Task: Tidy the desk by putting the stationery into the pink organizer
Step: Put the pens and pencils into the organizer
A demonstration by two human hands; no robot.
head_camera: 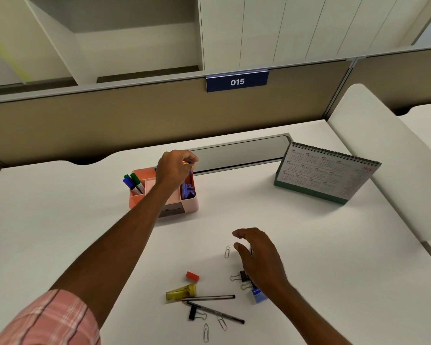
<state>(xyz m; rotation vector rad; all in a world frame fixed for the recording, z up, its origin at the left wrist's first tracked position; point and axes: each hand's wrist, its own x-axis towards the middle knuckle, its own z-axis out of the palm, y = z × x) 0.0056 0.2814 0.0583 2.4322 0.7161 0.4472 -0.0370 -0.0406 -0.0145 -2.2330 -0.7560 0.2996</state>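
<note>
Organizer lies beneath left hand pinching yellow item.

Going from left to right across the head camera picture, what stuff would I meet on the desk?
Green and blue markers → yellow sharpener → farthest paper clip → blue eraser → desk calendar. The other bits overlap sideways, so I left them out.

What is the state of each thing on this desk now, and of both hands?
Left hand: pinches a yellow item above the organizer.
Right hand: open, over the binder clips.
Markers: capped, standing in the organizer.
Pens: lying on the desk.
Red eraser: lying on the desk.
Calendar: standing.
</note>
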